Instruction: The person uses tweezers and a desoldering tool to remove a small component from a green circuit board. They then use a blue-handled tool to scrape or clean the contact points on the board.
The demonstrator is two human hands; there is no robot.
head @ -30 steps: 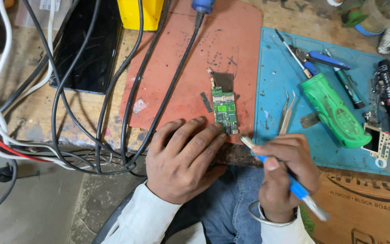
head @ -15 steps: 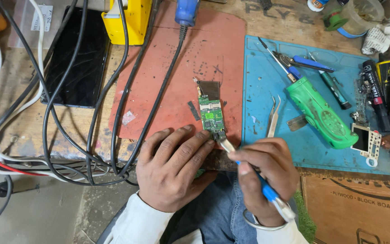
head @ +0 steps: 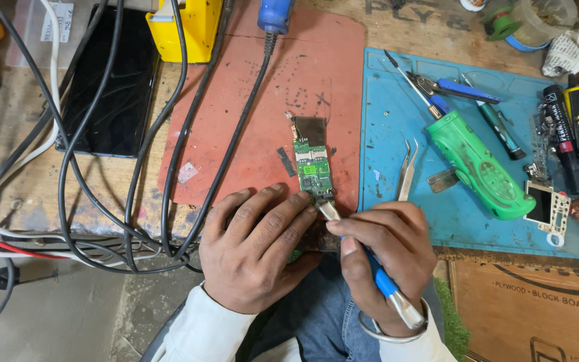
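red mat [head: 263, 100], circuit board [head: 313, 167], blue-handled tool [head: 376, 275]

- Red mat [head: 263, 114] above the circuit board [head: 313, 167]: open room.
- Black cables [head: 169, 167] crowd the left approach.
- Tweezers [head: 407, 167] and green tool [head: 480, 164] obstruct the right.

green circuit board [head: 313, 169] on a reddish-brown mat [head: 283, 100] (blue mat [head: 397, 114] beside it), blue-handled tool [head: 380, 275] with a seemingly silver tip.
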